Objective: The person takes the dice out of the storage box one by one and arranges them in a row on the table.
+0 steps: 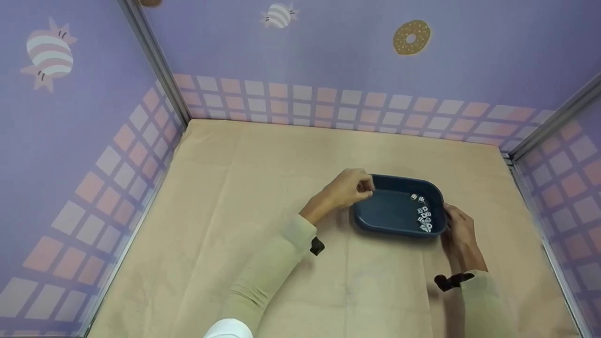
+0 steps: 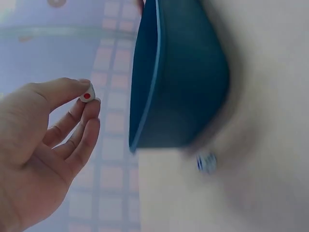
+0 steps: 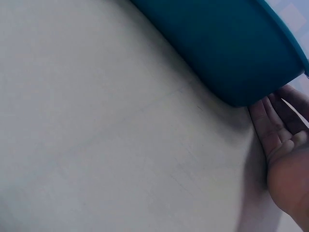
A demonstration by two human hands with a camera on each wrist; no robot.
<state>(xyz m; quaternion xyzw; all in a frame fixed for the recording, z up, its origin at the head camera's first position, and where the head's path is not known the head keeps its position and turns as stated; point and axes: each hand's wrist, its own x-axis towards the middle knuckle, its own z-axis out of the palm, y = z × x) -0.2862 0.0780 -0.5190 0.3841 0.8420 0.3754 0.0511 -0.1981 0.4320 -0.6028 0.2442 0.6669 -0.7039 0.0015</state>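
A dark blue rectangular tray [image 1: 385, 209] rests on the cloth-covered table, with several white dice [image 1: 424, 216] gathered at its right end. My left hand [image 1: 346, 188] is raised by the tray's left end. Between thumb and fingertips it pinches a white die [image 2: 87, 94], red dot showing in the left wrist view. Another die [image 2: 206, 163] lies on the table close to the tray, out of sight in the head view. At the tray's right end, my right hand [image 1: 461, 227] touches the outer wall with extended fingers [image 3: 263, 121].
A beige cloth [image 1: 263, 159] with creases covers the table. Purple patterned panels [image 1: 328, 56] stand behind and at both sides, joined by metal corner posts [image 1: 157, 61].
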